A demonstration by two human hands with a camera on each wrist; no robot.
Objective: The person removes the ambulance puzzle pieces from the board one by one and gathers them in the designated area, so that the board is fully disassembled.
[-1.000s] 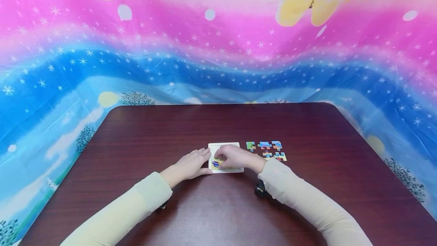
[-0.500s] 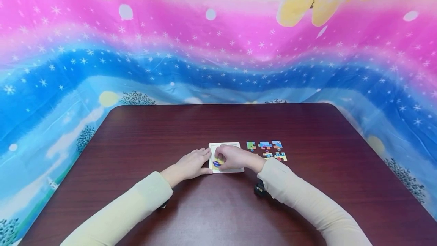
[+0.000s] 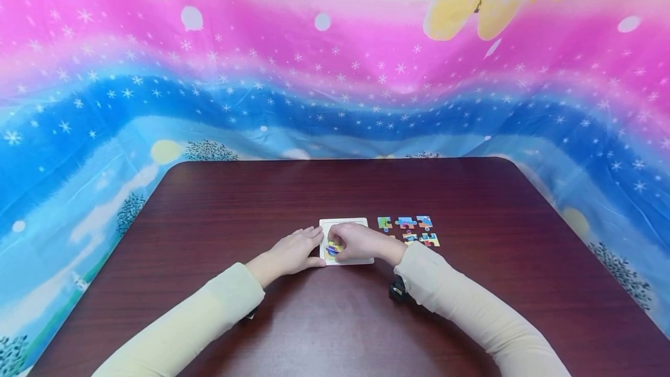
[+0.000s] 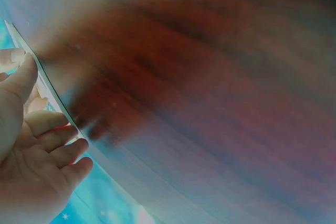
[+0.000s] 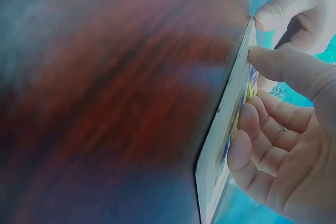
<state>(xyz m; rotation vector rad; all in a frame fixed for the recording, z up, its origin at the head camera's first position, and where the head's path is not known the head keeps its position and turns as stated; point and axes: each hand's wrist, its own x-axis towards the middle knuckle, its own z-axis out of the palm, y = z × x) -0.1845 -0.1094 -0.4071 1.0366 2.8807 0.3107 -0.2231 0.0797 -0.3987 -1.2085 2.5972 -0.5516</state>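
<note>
A small white-rimmed puzzle board [image 3: 342,220] lies flat near the middle of the table. My left hand [image 3: 295,251] rests at its left edge, fingers extended, fingertips and thumb touching the rim. Over the board, my right hand [image 3: 361,241] has its fingers and thumb bent round a yellow and purple puzzle piece [image 3: 332,251] at the lower left of the recess. In the right wrist view the right thumb [image 5: 283,69] touches the near rim [image 5: 218,145], with fingertips against the coloured picture. The right hand hides much of the recess.
Right of the board lie several loose jigsaw pieces, among them a green one [image 3: 384,223], a blue-pink one [image 3: 405,223] and a yellow-red one [image 3: 430,240]. The right wrist partly covers some. The dark wooden table [image 3: 272,191] is backed by a colourful printed curtain [image 3: 335,86].
Hardly anything differs. Both hands keep their places at the board, with only a slight shift of the right fingers over the piece.
</note>
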